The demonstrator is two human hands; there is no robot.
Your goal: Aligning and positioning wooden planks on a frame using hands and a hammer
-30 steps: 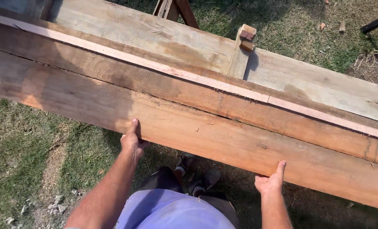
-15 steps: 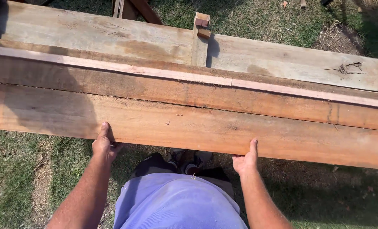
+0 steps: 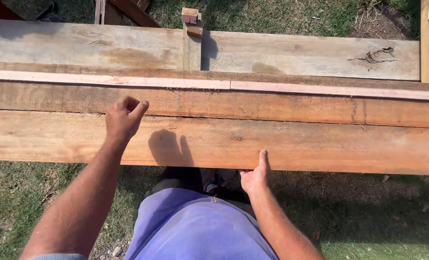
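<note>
Gripping the near plank (image 3: 320, 144) at its lower edge, your right hand (image 3: 254, 177) is pinching it, while your left hand (image 3: 123, 118) is hovering loosely curled, holding nothing, above the middle plank (image 3: 272, 106).

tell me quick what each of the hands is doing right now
Left hand: loosely curled, over the upper plank, holding nothing.
Right hand: gripping the near edge of the front plank, thumb on top.

bright sun | hard shadows on plank (image 3: 291, 144) | sharp focus
</note>
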